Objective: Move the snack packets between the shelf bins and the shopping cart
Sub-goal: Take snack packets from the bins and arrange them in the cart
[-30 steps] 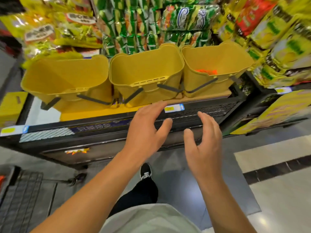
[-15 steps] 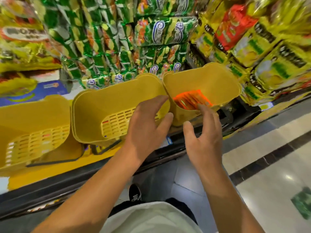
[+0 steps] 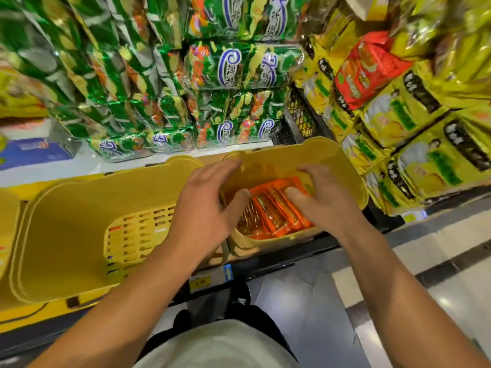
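**Supermarket aisle: both hands now down in the right-hand bin**

Pale tiled floor with dark strips (image 3: 438,264) underfoot, a dark shoe (image 3: 239,298) and pale shirt at the bottom edge. Just above, black shelf edge (image 3: 279,264) carrying a yellow price label (image 3: 200,282).

On the shelf, yellow bins side by side: middle bin (image 3: 79,229) with a slotted floor, showing no loose packets, though coloured specks behind the slots stay unreadable. Right bin (image 3: 353,181) holding a row of orange snack packets (image 3: 273,211) standing on edge.

Change over the last second: from hovering in front of the shelf edge, to half a second ago reaching the bin rims, to now inside the right bin. Left hand (image 3: 210,205) spread wide, thumb touching the near-left end of the row; right hand (image 3: 324,200) likewise spread, thumb on the right end, fingers reaching behind. Nothing lifted yet, no firm hold visible. Read as the start of gathering the packets for the cart.

Beyond the bins, stacked green packets (image 3: 233,67), yellow bags (image 3: 414,144) and one red bag (image 3: 364,73) to the right.

Hidden or unclear: shopping cart out of view now; packet count and print too blurred; fingertips behind the row unseen; leftmost bin (image 3: 6,229) cut off by the frame.
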{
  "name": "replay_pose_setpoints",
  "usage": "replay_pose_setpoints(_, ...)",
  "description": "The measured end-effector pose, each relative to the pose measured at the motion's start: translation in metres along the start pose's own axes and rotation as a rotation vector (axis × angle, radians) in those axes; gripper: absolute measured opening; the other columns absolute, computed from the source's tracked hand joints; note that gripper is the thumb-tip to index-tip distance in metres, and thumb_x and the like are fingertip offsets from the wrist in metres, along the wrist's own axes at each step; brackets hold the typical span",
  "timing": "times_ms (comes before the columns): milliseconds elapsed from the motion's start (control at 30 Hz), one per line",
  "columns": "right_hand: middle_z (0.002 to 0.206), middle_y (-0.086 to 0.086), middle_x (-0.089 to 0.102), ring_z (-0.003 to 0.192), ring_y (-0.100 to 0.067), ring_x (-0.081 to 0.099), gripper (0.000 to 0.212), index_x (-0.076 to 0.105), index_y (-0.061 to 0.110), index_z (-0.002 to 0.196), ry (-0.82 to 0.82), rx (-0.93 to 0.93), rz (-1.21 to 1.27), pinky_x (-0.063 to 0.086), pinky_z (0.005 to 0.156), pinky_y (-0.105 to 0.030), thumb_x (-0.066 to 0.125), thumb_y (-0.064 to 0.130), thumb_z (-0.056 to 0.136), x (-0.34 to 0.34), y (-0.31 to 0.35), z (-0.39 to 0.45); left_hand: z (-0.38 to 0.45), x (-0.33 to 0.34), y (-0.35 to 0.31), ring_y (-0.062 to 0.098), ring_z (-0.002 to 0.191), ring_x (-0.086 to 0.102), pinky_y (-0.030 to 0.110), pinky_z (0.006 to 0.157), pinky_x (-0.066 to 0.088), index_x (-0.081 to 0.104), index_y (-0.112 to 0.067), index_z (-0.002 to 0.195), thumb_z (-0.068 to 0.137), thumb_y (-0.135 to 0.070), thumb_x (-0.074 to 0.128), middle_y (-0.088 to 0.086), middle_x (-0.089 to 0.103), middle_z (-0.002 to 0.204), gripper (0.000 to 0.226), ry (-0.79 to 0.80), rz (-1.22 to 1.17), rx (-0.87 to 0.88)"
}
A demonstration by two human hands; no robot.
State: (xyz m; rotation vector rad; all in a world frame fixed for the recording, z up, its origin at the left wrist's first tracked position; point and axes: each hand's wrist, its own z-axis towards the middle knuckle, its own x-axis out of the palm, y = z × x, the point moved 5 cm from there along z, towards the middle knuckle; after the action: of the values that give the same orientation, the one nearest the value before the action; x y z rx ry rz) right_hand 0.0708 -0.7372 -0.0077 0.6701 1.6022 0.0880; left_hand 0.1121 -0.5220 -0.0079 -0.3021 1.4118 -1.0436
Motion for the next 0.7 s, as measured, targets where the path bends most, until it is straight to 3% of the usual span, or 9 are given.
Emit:
replay_pose_setpoints(200,0.132,-0.005,0.055,0.123,-0.024,0.055,0.057,0.049,0.022,0.142,0.438,-0.208,-0.32,0.045,0.1,-0.033,0.069,0.032,0.089,0.036,-0.028,0.075,0.018,0.016,0.004,0.02,0.131,0.048,0.025,0.108,0.028,0.059,-0.021,0.138,0.086,-0.046,0.055,0.0,0.058,0.14,0.057,-0.057,0.081,-0.123)
replay_pose_setpoints(267,0.139,-0.005,0.053,0.127,-0.024,0.052,0.071,0.042,0.023,0.149,0.525,-0.296,-0.404,0.042,0.104,-0.033,0.073,0.03,0.086,0.053,-0.037,0.092,0.019,0.021,0.005,0.02,0.131,0.047,0.025,0.107,0.028,0.058,-0.021,0.137,0.088,-0.048,0.054,0.0,0.058,0.14,0.057,-0.086,0.099,-0.147)
replay_pose_setpoints(367,0.158,-0.006,0.035,0.143,-0.024,0.037,0.1,0.019,0.019,0.159,0.672,-0.381,-0.484,0.028,0.115,-0.03,0.081,0.025,0.08,0.072,-0.043,0.105,0.018,0.029,0.004,0.02,0.131,0.047,0.028,0.108,0.03,0.058,-0.02,0.137,0.088,-0.054,0.048,0.001,0.058,0.139,0.061,-0.107,0.105,-0.169)
replay_pose_setpoints(433,0.157,-0.006,0.035,0.143,-0.024,0.038,0.105,0.019,0.019,0.159,0.719,-0.422,-0.529,0.029,0.116,-0.032,0.085,0.021,0.077,0.08,-0.049,0.112,0.017,0.034,0.002,0.02,0.131,0.045,0.027,0.108,0.029,0.059,-0.019,0.136,0.088,-0.055,0.048,0.002,0.058,0.139,0.061,-0.127,0.094,-0.188)
replay_pose_setpoints(533,0.136,-0.005,0.052,0.126,-0.027,0.053,0.084,0.037,0.021,0.148,0.705,-0.468,-0.582,0.043,0.106,-0.036,0.082,0.019,0.077,0.086,-0.058,0.121,0.016,0.04,0.001,0.021,0.132,0.044,0.026,0.108,0.028,0.059,-0.017,0.136,0.088,-0.055,0.048,0.003,0.058,0.138,0.062,-0.147,0.104,-0.201)
replay_pose_setpoints(633,0.12,-0.007,0.061,0.111,-0.028,0.06,0.05,0.05,0.017,0.127,0.584,-0.509,-0.636,0.05,0.09,-0.037,0.075,0.018,0.084,0.08,-0.059,0.126,0.017,0.042,0.001,0.021,0.134,0.04,0.024,0.109,0.024,0.058,-0.016,0.137,0.088,-0.057,0.046,0.003,0.057,0.139,0.065,-0.131,0.139,-0.216)
replay_pose_setpoints(700,0.111,-0.005,0.067,0.105,-0.028,0.063,0.039,0.057,0.017,0.117,0.502,-0.558,-0.606,0.052,0.084,-0.037,0.076,0.022,0.083,0.067,-0.054,0.127,0.017,0.044,0.001,0.021,0.135,0.039,0.022,0.109,0.021,0.059,-0.016,0.136,0.087,-0.057,0.045,0.003,0.057,0.14,0.066,-0.114,0.159,-0.221)
